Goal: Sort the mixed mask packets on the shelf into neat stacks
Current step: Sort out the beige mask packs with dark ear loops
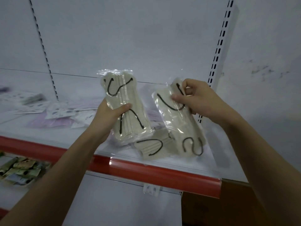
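My left hand (110, 115) grips a clear packet of beige masks with black ear loops (125, 101), held upright above the shelf. My right hand (193, 98) pinches the upper part of a second beige mask packet (177, 121), which leans with its lower end on the shelf. A third beige packet (153, 148) lies flat on the shelf between and below the two. Further left on the shelf lie mixed packets: purple ones (48, 123) and white printed ones (60, 111).
The white shelf (68, 137) has a red front strip (146, 173) with a clear price rail. A slotted upright (219, 54) stands just behind my right hand. On the lower shelf at left lie green packets (21, 170). A brown surface (211, 204) shows at lower right.
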Tool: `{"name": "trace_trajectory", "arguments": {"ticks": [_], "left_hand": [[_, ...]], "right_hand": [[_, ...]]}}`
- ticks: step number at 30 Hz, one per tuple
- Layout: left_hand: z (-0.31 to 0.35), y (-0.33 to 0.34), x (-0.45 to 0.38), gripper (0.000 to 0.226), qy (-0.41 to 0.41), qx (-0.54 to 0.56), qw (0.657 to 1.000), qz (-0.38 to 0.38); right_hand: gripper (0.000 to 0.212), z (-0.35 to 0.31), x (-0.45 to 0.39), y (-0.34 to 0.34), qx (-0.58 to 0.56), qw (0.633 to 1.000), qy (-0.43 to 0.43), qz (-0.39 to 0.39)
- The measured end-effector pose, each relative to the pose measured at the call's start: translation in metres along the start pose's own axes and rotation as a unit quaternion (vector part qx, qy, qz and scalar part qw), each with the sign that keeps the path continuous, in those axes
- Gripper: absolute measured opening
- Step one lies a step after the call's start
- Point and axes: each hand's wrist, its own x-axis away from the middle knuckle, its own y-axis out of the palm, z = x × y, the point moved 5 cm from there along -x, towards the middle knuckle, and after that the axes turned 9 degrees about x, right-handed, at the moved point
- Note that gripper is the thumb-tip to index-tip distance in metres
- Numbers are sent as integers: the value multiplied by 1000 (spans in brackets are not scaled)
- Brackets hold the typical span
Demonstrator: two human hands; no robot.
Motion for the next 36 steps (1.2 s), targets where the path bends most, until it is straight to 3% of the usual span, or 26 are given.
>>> {"name": "trace_trajectory", "arguments": {"ticks": [2, 4, 6, 9, 12, 15, 17, 19, 21, 22, 24, 27, 29, 32, 36], "left_hand": [[2, 14, 2, 46, 9, -26, 1000, -12], [4, 35, 7, 35, 14, -34, 998, -50], [7, 56, 14, 19, -6, -1, 997, -79], [6, 66, 21, 38, -40, 74, 991, -108], [5, 51, 21, 24, -22, 46, 996, -75], [-5, 21, 14, 33, -30, 50, 998, -4], [-5, 4, 10, 32, -29, 67, 997, 30], [-3, -10, 6, 31, -20, 79, 995, 58], [-3, -18, 1, 32, -16, 90, 993, 74], [-4, -19, 1, 31, -18, 93, 993, 76], [-6, -19, 1, 30, -20, 96, 993, 73], [-8, -21, 2, 26, -19, 96, 993, 72], [-7, -24, 4, 25, -17, 95, 992, 76], [-8, -29, 5, 26, -19, 97, 992, 81], [-8, -29, 3, 25, -27, 96, 992, 74]], "right_hand": [[25, -8, -8, 7, -106, 994, 25, 17], [27, -14, -16, 23, -136, 989, 42, 31], [32, -16, -24, 38, -97, 992, 51, 57], [36, -15, -31, 52, -30, 993, 55, 98], [34, -12, -29, 59, -64, 991, 67, 95], [29, -6, -18, 54, -94, 987, 102, 83], [27, 2, -9, 49, -24, 993, 112, 8], [19, 10, 4, 58, 68, 980, 81, -170], [32, 15, 21, 76, 209, 925, 15, -318], [45, 18, 26, 85, 268, 900, -14, -343], [49, 22, 26, 95, 293, 896, -34, -331], [29, 21, 18, 87, 263, 927, -27, -267], [36, 24, 14, 79, 271, 930, -23, -248], [59, 29, 20, 85, 293, 904, -13, -311], [48, 28, 16, 89, 310, 900, -22, -304]]}}
